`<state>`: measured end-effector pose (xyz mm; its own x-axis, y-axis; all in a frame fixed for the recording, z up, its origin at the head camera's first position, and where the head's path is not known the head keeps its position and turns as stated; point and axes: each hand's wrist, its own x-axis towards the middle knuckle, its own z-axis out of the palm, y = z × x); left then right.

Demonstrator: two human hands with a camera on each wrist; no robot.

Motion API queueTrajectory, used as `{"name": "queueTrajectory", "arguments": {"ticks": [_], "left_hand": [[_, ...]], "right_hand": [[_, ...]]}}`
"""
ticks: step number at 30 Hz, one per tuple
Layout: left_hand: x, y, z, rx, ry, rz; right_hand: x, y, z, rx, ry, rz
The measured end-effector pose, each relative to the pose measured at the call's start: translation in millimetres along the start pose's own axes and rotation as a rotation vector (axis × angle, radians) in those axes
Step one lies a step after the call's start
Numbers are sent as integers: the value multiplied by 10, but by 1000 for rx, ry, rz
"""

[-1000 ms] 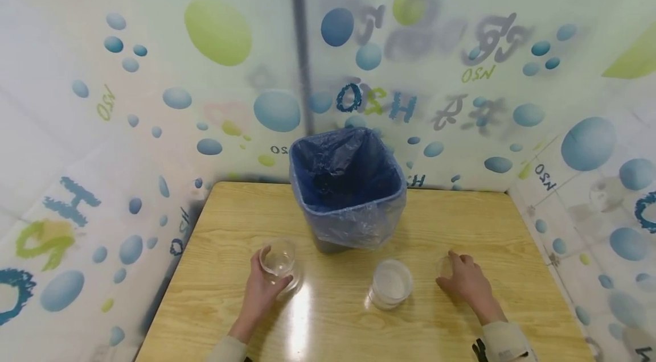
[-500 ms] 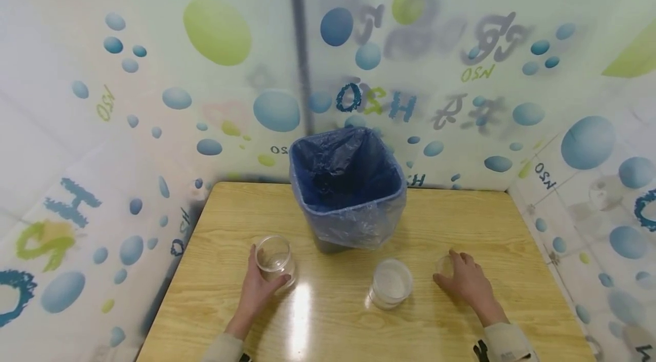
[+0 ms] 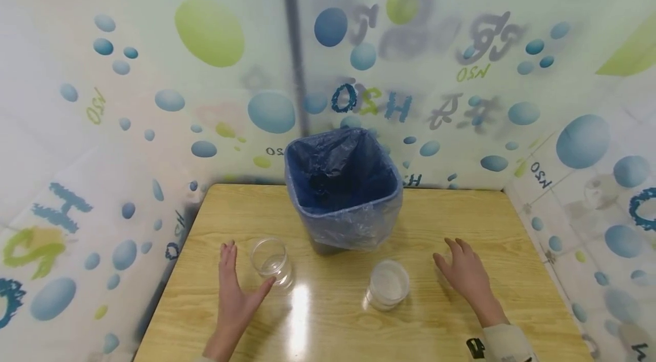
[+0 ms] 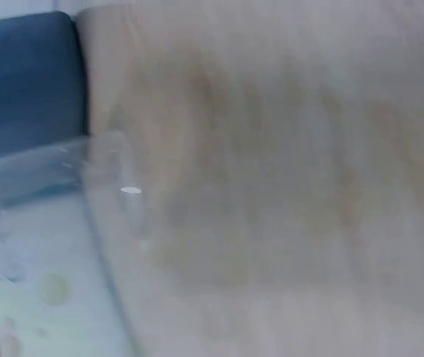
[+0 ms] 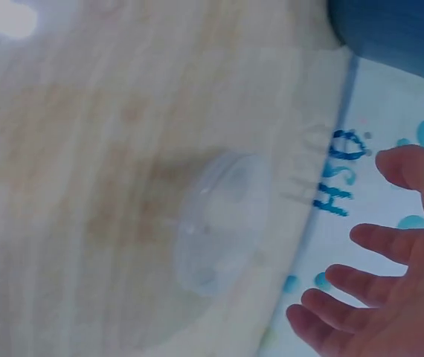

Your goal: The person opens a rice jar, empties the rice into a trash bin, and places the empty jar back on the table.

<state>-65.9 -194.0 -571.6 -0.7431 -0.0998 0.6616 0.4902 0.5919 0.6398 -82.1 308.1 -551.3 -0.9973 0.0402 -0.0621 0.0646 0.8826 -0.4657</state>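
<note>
A clear, round glass-like cup (image 3: 270, 262) stands upright on the left of the table. My left hand (image 3: 238, 296) is spread beside it, fingers straight, thumb near its lower right side. The left wrist view shows the cup's wall (image 4: 56, 193) and a sliver of fingertip at the left edge. My right hand (image 3: 468, 276) hovers at the right with relaxed fingers, holding nothing. Off its fingertips in the right wrist view, a shallow translucent round piece (image 5: 223, 223) lies on the table. Between the hands stands a clear round container (image 3: 389, 285) with a whitish top.
A bin (image 3: 348, 228) lined with a blue plastic bag stands at the back middle of the wooden table (image 3: 435, 214). Patterned wall sheets (image 3: 451, 140) with blue and green spots close off the back and both sides.
My left hand has let go of the cup and drawn back to the left, fingers spreading. My right hand has come off the clear round piece it was touching. The view shifts slightly.
</note>
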Motion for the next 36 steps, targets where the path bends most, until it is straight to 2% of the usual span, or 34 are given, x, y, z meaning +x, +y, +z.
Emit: {"name": "queueTrajectory", "arguments": {"ticks": [2,4,5,7,10,15,19,22,24,26,30,36], "left_hand": [[74,65,66,-34,67,208],[146,152,163,-85,80,347],[171,199,218,-113,62,389],[199,287,336,-153,-7,430],[192,397,502,-157,-185,409],[143,518,729,-46,-553,345],[85,591,940,-22,-827,203],[23,618,1142,-54,-971,84],[-27,621,1280,-67,-1024,46],[-76,618,1400,-80,-1052,37],[-141,617,1573,-69,-1063,48],[-181,655,1730,-97,-1045,-7]], "right_hand": [[9,-57,-25,18,36,-17],[29,-112,-47,36,72,-40],[38,-143,-58,45,88,-51],[56,-197,-80,67,118,-66],[72,-273,-112,112,146,-68],[60,-361,-154,188,157,-60],[44,-377,-164,235,194,-65],[31,-375,-162,265,235,-74],[31,-373,-154,282,260,-81],[37,-367,-137,287,281,-90],[48,-356,-108,290,296,-98],[36,-365,-104,293,281,-94]]}}
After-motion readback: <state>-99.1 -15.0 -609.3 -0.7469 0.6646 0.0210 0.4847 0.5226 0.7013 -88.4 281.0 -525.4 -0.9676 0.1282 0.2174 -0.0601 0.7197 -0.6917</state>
